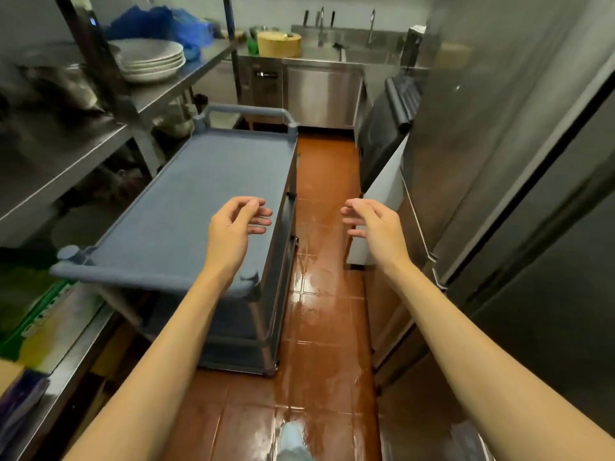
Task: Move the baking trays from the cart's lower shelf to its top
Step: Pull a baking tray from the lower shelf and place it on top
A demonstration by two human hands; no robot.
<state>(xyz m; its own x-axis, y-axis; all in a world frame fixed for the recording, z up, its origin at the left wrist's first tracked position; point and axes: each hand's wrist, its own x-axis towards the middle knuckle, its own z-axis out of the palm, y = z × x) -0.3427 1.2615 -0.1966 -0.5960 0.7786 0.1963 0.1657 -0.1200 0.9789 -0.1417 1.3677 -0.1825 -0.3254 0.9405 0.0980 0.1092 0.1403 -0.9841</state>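
Note:
A blue-grey plastic cart (186, 194) stands in the aisle on my left, its flat top bare. Its lower shelves (233, 327) lie in shadow under the top, and I cannot make out any baking trays there. My left hand (236, 231) hovers open over the near right part of the cart top, fingers curled and apart. My right hand (372, 224) hangs open over the floor to the right of the cart, holding nothing. The two palms face each other.
Steel shelving on the left carries a stack of white plates (149, 61) and blue bags. A tall steel fridge (499, 161) lines the right side. A steel counter with a sink (332, 58) closes the far end. The brown tiled floor (326, 311) looks wet.

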